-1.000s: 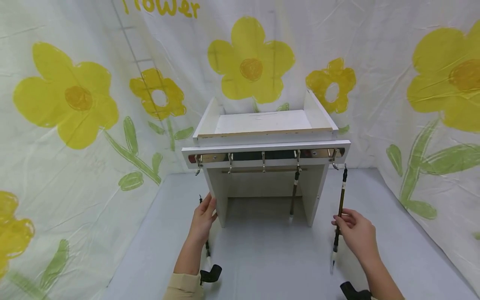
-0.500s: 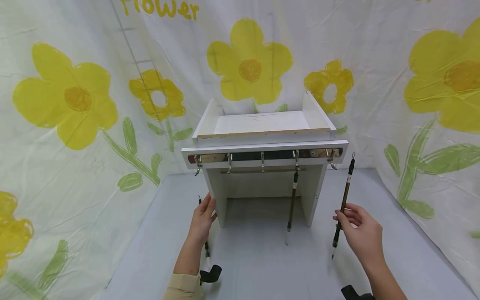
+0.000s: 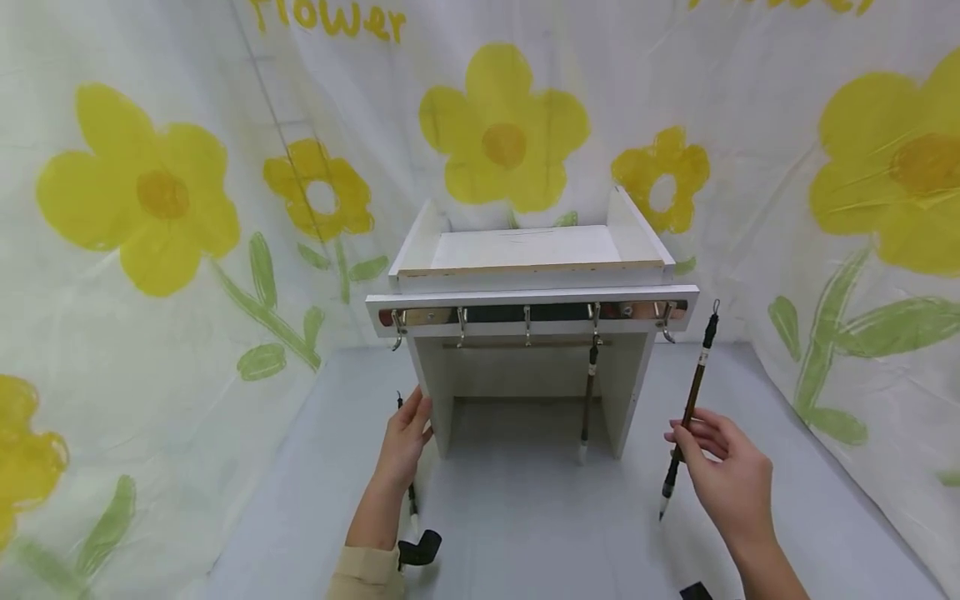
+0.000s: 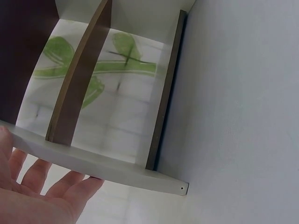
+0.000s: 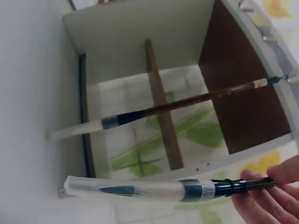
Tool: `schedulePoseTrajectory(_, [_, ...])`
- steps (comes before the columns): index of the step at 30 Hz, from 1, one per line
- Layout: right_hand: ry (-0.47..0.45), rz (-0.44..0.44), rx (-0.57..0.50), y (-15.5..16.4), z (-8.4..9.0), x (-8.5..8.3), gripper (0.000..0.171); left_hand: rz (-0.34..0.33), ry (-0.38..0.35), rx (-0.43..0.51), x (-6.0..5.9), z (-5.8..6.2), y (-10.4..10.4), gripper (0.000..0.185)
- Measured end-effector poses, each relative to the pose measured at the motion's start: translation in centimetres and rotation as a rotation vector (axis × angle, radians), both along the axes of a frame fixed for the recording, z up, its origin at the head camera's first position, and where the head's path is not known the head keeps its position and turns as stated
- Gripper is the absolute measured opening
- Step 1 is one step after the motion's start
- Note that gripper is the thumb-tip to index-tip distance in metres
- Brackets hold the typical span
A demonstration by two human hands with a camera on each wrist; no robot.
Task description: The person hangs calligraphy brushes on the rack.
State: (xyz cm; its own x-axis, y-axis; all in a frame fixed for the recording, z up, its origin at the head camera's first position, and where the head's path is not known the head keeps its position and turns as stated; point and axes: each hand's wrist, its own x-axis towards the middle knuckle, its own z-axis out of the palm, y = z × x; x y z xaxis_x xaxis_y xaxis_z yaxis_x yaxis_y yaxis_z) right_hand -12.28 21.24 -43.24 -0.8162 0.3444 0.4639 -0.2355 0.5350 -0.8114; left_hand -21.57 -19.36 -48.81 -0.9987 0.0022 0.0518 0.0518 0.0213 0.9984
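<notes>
A white wooden stand (image 3: 525, 250) carries a metal rail of hooks (image 3: 525, 315) along its front. One calligraphy brush (image 3: 588, 392) hangs from the fourth hook. My right hand (image 3: 723, 475) pinches a second brush (image 3: 688, 408) and holds it upright just right of the stand, its loop near the rightmost hook (image 3: 664, 321); its capped tip (image 5: 126, 189) shows in the right wrist view. My left hand (image 3: 405, 437) rests with straight fingers against the stand's left leg (image 4: 103, 165). A third brush (image 3: 411, 492) lies on the table beneath that hand.
The grey tabletop (image 3: 525, 533) is enclosed by a white cloth backdrop (image 3: 150, 208) printed with yellow flowers on the left, back and right. Black wrist mounts (image 3: 420, 550) show at the bottom edge.
My right hand has lifted its brush upward and slightly right, bringing the loop level with the rightmost hook. The hanging brush sways a little. The left hand has stayed put.
</notes>
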Motion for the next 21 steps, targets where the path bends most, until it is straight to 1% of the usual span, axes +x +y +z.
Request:
schedulePoseTrajectory(2, [0.017, 0.005, -0.008, -0.2, 0.5, 0.2, 0.027, 0.002, 0.007, 0.001, -0.2, 0.2, 0.0, 0.064])
schedulePoseTrajectory(5, [0.028, 0.014, -0.026, -0.5, 1.1, 0.6, 0.029, 0.002, -0.003, 0.004, -0.2, 0.4, -0.1, 0.064])
schedulePoseTrajectory(9, [0.031, 0.016, -0.054, -1.0, 1.7, 1.3, 0.032, -0.002, -0.005, 0.005, -0.1, 0.2, -0.1, 0.063])
schedulePoseTrajectory(13, [0.048, 0.018, -0.058, -1.6, 2.3, 1.9, 0.031, -0.006, 0.002, -0.001, -0.1, 0.0, -0.2, 0.064])
schedulePoseTrajectory(17, [0.069, 0.051, -0.064, -2.4, 2.7, 2.1, 0.03, -0.006, 0.014, 0.009, -0.2, 0.0, -0.3, 0.062])
schedulePoseTrajectory(21, [0.082, 0.089, -0.048, -3.3, 2.8, 2.4, 0.03, -0.006, 0.023, -0.002, -0.1, 0.0, -0.1, 0.062])
